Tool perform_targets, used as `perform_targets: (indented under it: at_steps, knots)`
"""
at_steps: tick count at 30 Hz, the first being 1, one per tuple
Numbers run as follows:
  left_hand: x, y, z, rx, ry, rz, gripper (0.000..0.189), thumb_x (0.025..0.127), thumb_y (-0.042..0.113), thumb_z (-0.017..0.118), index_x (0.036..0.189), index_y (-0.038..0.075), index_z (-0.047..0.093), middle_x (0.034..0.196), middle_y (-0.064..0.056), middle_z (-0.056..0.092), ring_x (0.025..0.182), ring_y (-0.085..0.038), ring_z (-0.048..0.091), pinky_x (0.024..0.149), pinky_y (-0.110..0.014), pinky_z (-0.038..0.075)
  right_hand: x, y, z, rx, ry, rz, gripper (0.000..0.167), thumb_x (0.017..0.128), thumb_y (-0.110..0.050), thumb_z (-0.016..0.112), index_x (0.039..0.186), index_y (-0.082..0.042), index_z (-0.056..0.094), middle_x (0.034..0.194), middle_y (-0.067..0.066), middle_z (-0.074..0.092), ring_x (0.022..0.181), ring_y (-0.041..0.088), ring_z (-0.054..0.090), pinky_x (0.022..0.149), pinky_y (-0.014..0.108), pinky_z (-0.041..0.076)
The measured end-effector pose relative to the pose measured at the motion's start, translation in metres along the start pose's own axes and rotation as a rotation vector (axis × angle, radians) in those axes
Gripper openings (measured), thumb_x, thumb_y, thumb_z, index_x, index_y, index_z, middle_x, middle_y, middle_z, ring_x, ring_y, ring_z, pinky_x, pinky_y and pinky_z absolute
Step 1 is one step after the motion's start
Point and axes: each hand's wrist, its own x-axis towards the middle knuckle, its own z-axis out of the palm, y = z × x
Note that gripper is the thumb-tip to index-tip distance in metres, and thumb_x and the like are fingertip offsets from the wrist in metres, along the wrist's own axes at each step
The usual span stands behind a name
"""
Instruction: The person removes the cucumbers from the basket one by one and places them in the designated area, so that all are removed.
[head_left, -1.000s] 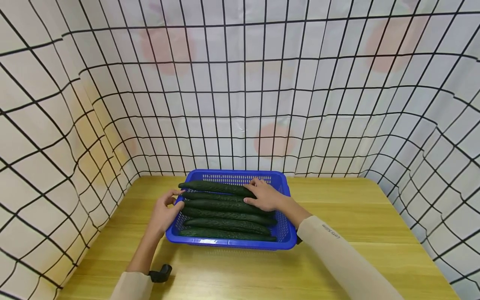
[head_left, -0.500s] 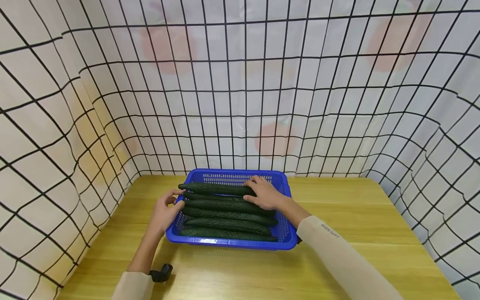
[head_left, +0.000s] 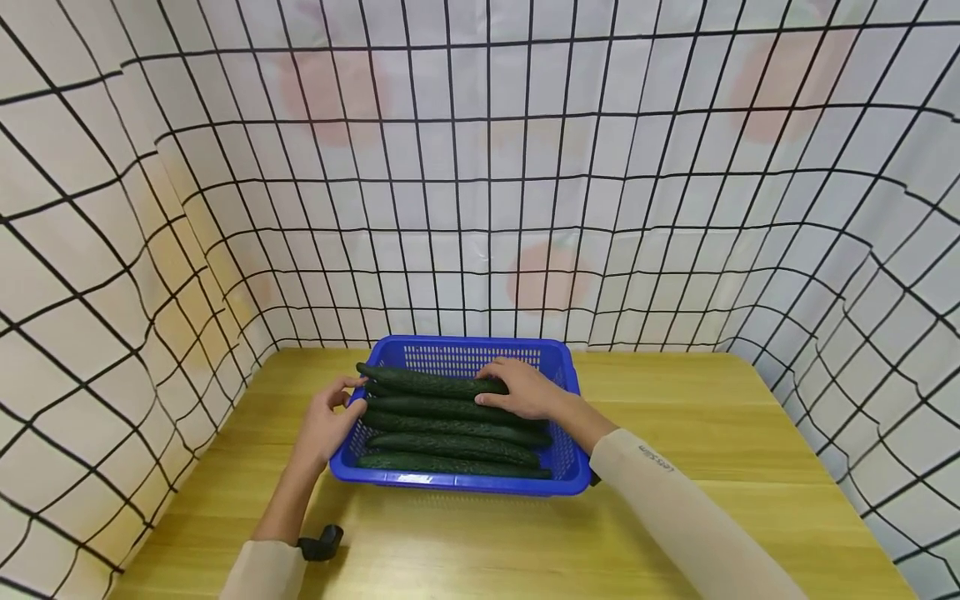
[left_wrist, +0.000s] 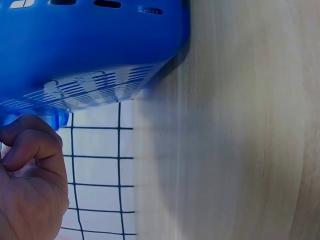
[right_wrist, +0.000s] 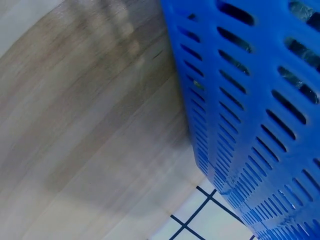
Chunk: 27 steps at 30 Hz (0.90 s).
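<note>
Several long, dark green, bumpy cucumbers lie side by side in a blue plastic basket (head_left: 450,481) in the head view. My right hand (head_left: 521,388) reaches over the basket's right side and grips the right end of the rearmost cucumber (head_left: 427,381). That cucumber's left end rests up by the left rim. At the basket's left rim, my left hand (head_left: 330,421) holds the edge with thumb and fingers. The left wrist view shows the left hand (left_wrist: 32,175) with curled fingers beside the basket wall (left_wrist: 90,45). No hand shows in the right wrist view, only the slotted wall (right_wrist: 240,100).
The basket stands on a wooden table (head_left: 712,433) close to its back edge. White sheeting behind black wire grid (head_left: 487,192) encloses the back and both sides. A black strap mount (head_left: 321,543) sits on the left wrist.
The right hand has shifted slightly left with the rearmost cucumber, whose right end has swung toward the front, over the one beside it. The left hand has stayed at the rim.
</note>
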Motion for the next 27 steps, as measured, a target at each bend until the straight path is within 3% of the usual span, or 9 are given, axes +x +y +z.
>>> perform_targets:
  at_steps: [3, 9, 18, 27]
  knots:
    - [-0.001, -0.001, 0.000, 0.000, 0.004, 0.000, 0.033, 0.090, 0.014, 0.066, 0.123, 0.014, 0.070, 0.078, -0.006, 0.057, 0.068, -0.016, 0.050, 0.056, -0.025, 0.040, 0.001, 0.000, 0.002, 0.016, -0.024, -0.004, 0.049, 0.101, -0.045, 0.061, 0.141, -0.016, 0.061, 0.141, 0.007, 0.062, 0.135, 0.028, 0.056, 0.113, 0.049, 0.043]
    - [-0.001, -0.001, 0.001, 0.007, 0.006, -0.013, 0.034, 0.091, 0.015, 0.066, 0.125, 0.015, 0.070, 0.079, -0.007, 0.057, 0.071, -0.017, 0.051, 0.057, -0.026, 0.040, -0.002, 0.003, 0.002, -0.006, -0.025, -0.030, 0.050, 0.104, -0.044, 0.057, 0.145, -0.015, 0.059, 0.142, 0.012, 0.058, 0.133, 0.031, 0.054, 0.109, 0.052, 0.045]
    - [0.002, 0.001, -0.001, 0.000, 0.006, -0.002, 0.033, 0.090, 0.015, 0.067, 0.123, 0.015, 0.070, 0.078, -0.006, 0.058, 0.070, -0.018, 0.052, 0.057, -0.026, 0.042, -0.011, -0.005, -0.008, -0.045, 0.089, -0.002, 0.050, 0.103, -0.045, 0.058, 0.145, -0.019, 0.059, 0.145, 0.006, 0.058, 0.133, 0.028, 0.058, 0.108, 0.053, 0.047]
    - [0.000, 0.001, -0.001, 0.014, 0.014, 0.005, 0.032, 0.091, 0.015, 0.067, 0.123, 0.016, 0.070, 0.076, -0.005, 0.057, 0.071, -0.019, 0.052, 0.058, -0.027, 0.040, -0.024, -0.014, -0.026, -0.097, 0.190, -0.063, 0.046, 0.102, -0.042, 0.060, 0.143, -0.020, 0.062, 0.141, 0.005, 0.063, 0.124, 0.027, 0.063, 0.106, 0.052, 0.049]
